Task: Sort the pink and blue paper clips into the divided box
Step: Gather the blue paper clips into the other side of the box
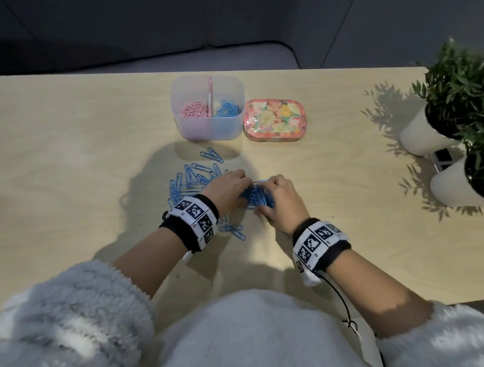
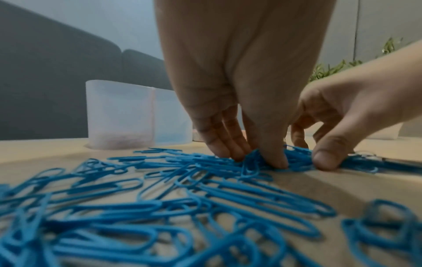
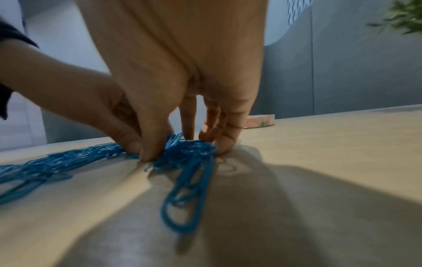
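A translucent divided box (image 1: 210, 130) stands at the table's far middle, with pink clips (image 1: 193, 110) in its left compartment and blue clips (image 1: 228, 108) in its right one. Loose blue paper clips (image 1: 193, 177) lie scattered in front of it, mostly under and left of my left wrist. Both hands meet over a bunched clump of blue clips (image 1: 257, 199) on the table. My left hand (image 1: 236, 191) presses in from the left, thumb and fingers closing on the clump (image 2: 253, 159). My right hand (image 1: 268, 197) pinches the same clump (image 3: 186, 148) from the right. No loose pink clips show.
A flat tin with a flower-print lid (image 1: 274, 120) lies right of the box. Two white pots with green plants (image 1: 425, 135) (image 1: 456, 185) stand at the right edge. A dark sofa lies beyond the table's far edge.
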{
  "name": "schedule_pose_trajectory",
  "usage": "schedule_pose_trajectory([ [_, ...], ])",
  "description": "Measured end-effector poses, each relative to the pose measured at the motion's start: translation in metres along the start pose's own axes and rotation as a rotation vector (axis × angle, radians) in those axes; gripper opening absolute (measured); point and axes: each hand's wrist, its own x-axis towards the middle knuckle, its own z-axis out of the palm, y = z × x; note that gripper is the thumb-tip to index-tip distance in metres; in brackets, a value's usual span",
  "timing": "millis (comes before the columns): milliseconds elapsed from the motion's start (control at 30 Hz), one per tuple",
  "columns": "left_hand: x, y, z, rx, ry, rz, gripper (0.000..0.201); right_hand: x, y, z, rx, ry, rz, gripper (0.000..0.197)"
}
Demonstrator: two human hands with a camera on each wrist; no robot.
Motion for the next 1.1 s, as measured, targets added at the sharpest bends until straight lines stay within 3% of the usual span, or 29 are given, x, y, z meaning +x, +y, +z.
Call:
schedule_pose_trajectory([
  [100,-0.001,-0.002,-0.002,-0.006,0.021,-0.023,0.031,0.005,-0.006,0.003,-0.007,0.017,-0.053,0.038],
  [267,-0.005,-0.005,-0.001,-0.055,0.047,-0.050,0.023,0.008,-0.007,0.000,0.039,0.050,-0.098,0.028],
  [367,-0.006,-0.007,0.000,-0.141,0.098,-0.080,0.021,0.013,-0.007,-0.007,0.111,0.045,-0.061,0.023],
  [467,-0.008,-0.011,-0.002,-0.257,0.171,-0.124,0.020,0.021,-0.006,-0.019,0.190,0.032,-0.038,0.005],
  [667,-0.019,-0.024,-0.014,-0.535,0.374,-0.220,0.013,0.048,-0.025,-0.070,0.290,-0.016,-0.076,0.010],
  [767,-0.026,-0.037,-0.020,-0.662,0.433,-0.302,0.011,0.078,-0.039,-0.096,0.300,0.071,-0.095,0.007],
  [933,-0.035,-0.047,-0.025,-0.654,0.484,-0.350,0.012,0.136,-0.071,-0.116,0.282,0.274,-0.036,0.012],
  [1033,-0.034,-0.054,-0.032,-0.638,0.508,-0.382,0.014,0.157,-0.090,-0.113,0.191,0.269,0.004,0.005],
  [1100,-0.030,-0.057,-0.043,-0.599,0.523,-0.386,0.015,0.165,-0.098,-0.107,0.134,0.230,0.016,0.012],
])
